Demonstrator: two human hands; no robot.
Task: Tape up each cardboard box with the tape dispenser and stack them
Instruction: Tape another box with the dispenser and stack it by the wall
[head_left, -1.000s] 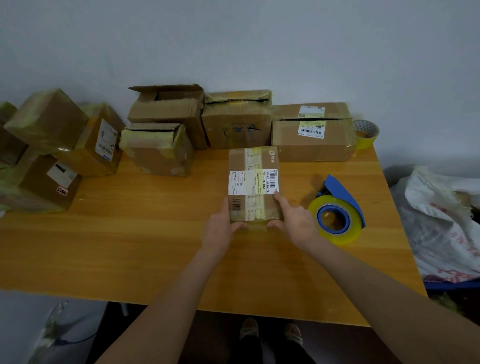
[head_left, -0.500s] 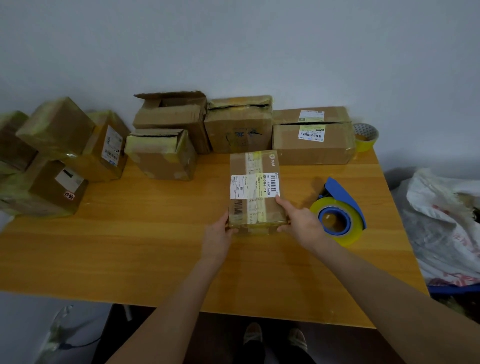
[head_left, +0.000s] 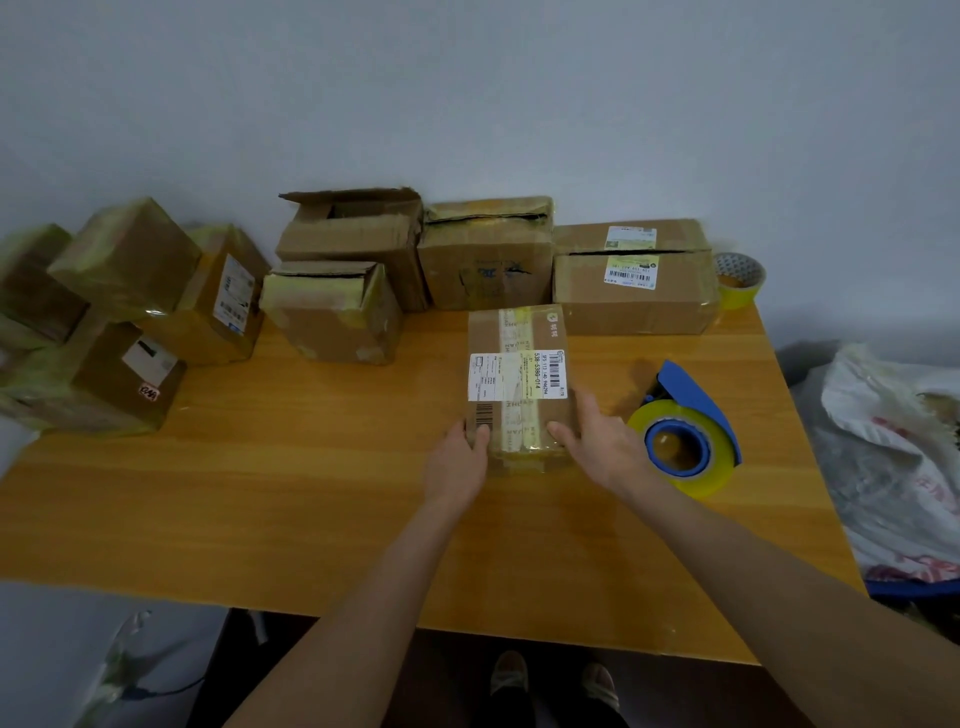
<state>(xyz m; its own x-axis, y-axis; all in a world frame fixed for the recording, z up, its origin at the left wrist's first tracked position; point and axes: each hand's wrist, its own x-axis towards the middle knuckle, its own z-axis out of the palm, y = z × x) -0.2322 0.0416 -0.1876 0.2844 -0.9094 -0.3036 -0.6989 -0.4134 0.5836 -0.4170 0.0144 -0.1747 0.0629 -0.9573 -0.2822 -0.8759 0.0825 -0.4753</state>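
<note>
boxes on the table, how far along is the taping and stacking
Done: the pile at the left looks wrapped in tape and stacked. In hand: the left hand and right hand hold the small labelled box, already taped along its top. The tape dispenser lies idle beside it. Left: the back row, including the open-flapped box, looks unsealed.

Makeshift parcel-packing station in a plain room. A wooden table (head_left: 260, 493) stands against a bare, pale wall (head_left: 467, 104). Worn cardboard boxes (head_left: 483, 260) line its far edge and are heaped at its left end, many patched with yellowish tape. The cardboard box (head_left: 519, 332) at centre carries a printed shipping label (head_left: 517, 375) with barcodes. A blue tape dispenser (head_left: 685, 436) loaded with a yellow roll lies at right, a spare roll of tape (head_left: 740, 278) at the far right corner. A bulging white plastic sack (head_left: 893, 441) sits beside the table.
</note>
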